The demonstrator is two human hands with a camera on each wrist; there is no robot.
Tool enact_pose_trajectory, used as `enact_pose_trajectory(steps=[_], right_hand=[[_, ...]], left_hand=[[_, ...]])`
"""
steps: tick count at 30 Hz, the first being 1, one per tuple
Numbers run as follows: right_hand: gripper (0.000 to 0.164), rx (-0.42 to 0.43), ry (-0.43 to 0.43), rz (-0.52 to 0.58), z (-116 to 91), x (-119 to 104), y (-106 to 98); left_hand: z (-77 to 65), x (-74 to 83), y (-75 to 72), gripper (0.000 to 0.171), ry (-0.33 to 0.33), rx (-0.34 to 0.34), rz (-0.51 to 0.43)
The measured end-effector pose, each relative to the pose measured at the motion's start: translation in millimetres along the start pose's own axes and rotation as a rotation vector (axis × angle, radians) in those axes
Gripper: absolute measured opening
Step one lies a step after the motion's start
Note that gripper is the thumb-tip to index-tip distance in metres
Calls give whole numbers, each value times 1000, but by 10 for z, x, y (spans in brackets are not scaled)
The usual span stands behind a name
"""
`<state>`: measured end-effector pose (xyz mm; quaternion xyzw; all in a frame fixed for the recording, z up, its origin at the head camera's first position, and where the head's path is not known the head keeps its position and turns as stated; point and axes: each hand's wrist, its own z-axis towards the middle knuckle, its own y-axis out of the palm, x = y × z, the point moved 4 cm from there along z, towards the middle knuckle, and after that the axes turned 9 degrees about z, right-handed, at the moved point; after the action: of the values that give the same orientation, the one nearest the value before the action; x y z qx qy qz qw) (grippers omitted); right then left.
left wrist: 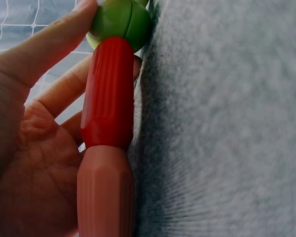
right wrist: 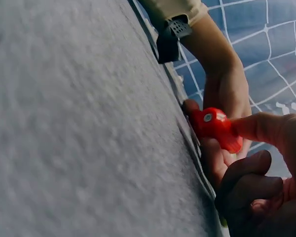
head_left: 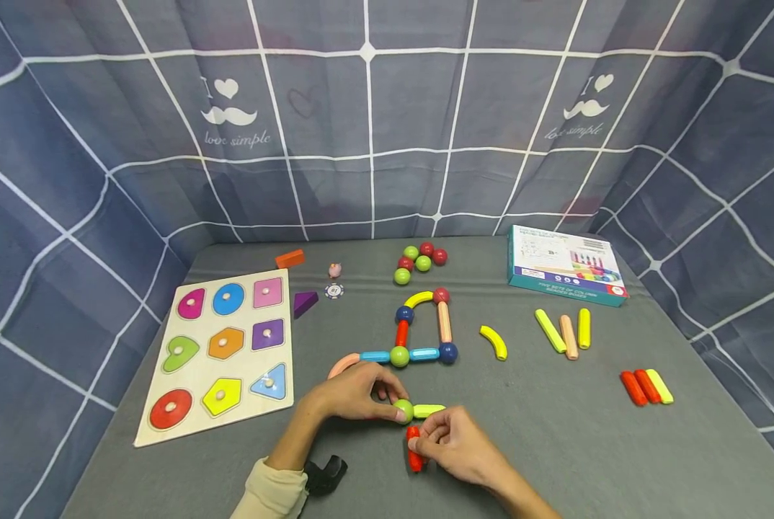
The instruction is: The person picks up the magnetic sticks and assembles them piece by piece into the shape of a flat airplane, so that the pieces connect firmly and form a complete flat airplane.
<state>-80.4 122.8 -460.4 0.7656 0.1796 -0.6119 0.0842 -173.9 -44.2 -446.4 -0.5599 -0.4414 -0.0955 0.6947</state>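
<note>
Green ball (head_left: 404,411) in left hand (head_left: 363,393), lime rod (head_left: 429,411) alongside, red rod (head_left: 415,460) in right hand (head_left: 455,445), perhaps touching ball

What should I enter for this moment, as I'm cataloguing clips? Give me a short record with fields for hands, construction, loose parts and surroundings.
Left hand: pinches a green ball
Right hand: pinches a red rod
Right of that ball: yellow-green rod
Construction: closed loop of rods and balls, beyond the hands
Loose balls: three green, three red, at the back
Loose straight rods: six, on the right
Loose curved rod: yellow, right of the loop
Left side: puzzle board
Back right: box
</note>
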Motion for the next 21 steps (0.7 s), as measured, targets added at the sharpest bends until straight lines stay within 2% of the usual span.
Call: enact_pose_trajectory(steps=[15,21], right_hand=[[16,3,31,-20,90,98,83],[25,22,-15,26,97,15,-67]], left_hand=[[-12,7,-8,21,1,-21,-37],[-17,10,-4,20,14,-20,-21]])
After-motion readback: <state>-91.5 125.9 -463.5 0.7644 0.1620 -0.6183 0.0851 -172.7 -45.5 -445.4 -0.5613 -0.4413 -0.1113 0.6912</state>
